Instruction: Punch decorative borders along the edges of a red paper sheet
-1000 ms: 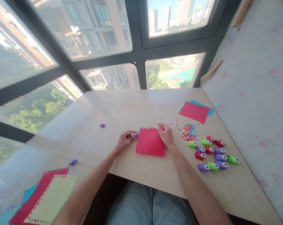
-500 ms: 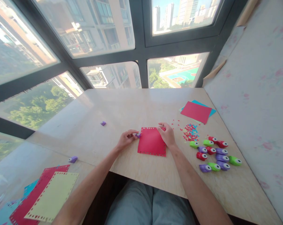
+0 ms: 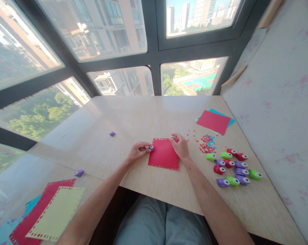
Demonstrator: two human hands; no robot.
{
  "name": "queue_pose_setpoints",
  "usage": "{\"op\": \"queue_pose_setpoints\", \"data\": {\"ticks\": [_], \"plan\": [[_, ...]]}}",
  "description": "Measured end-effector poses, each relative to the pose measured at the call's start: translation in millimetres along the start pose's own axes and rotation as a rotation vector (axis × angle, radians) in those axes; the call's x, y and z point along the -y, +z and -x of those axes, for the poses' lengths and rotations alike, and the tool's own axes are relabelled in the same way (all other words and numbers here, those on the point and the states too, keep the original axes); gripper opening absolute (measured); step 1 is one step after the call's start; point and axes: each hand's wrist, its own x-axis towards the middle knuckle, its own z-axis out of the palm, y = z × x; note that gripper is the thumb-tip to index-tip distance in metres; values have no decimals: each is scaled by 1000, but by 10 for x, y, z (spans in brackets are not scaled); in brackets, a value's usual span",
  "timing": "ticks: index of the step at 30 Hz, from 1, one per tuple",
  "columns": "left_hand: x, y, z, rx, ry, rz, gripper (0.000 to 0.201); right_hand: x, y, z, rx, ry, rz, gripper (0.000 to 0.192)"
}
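A red paper square [image 3: 164, 154] with punched holes along its edges lies flat on the wooden table [image 3: 133, 119] in front of me. My left hand [image 3: 138, 151] pinches a small purple punch [image 3: 151, 147] at the sheet's left edge. My right hand [image 3: 180, 147] grips a small red punch [image 3: 176, 139] at the sheet's top right corner. Both forearms reach in from below.
Several red, green and purple punches [image 3: 232, 166] lie at the right, beside a heap of red and blue paper bits [image 3: 207, 143]. Red and blue sheets [image 3: 214, 121] sit further back. Two loose purple punches [image 3: 112, 133] [image 3: 78, 173] and stacked punched sheets [image 3: 48, 214] lie left.
The red sheet has turned slightly under my hands, and the purple punch sits a little further onto its left edge. My right hand stays at the top right corner.
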Motion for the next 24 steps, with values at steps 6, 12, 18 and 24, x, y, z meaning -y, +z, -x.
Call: {"op": "queue_pose_setpoints", "data": {"ticks": [6,12,18,24], "plan": [[-25,-15,-7,70,79,-53,25,4,-4,5,2,6,3,30],[-39,-11,-3,58,66,-20,24,22,-1,14,2,12,6,32],[-26,0,10,29,38,-40,32,11,-52,-13,40,72,-28,48],[-56,16,30,0,-95,23,38,-1,-225,-31,208,385,-246,71]]}}
